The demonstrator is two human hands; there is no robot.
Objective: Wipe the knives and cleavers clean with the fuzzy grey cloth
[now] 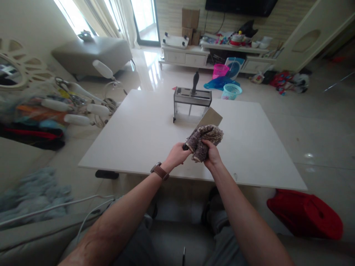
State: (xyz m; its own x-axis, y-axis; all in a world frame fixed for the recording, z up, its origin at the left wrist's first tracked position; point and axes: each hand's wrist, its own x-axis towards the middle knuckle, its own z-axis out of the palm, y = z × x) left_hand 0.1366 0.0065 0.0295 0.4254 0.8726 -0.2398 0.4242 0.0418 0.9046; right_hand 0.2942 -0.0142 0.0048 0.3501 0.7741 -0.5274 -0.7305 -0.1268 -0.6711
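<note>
My left hand (177, 153), below a brown watch strap, is closed around the dark handle of a cleaver (211, 117). The broad metal blade points away and to the right above the table. In my right hand (213, 156) is a bunched brown patterned cloth (206, 138), pressed over the blade and covering much of it. The thumb lies on top of the cloth; the other fingers are mostly hidden. Just beyond the blade stands a knife block (192, 96) with clear sides and a dark top, one black-handled knife upright in it.
The white table (119, 136) spans the space before me. Past it stand a teal basket (231, 91), a pink basket (220, 71) and a low white cabinet (177, 57). A lamp with white shades (97, 109) is at the left, a red object (305, 214) at the lower right.
</note>
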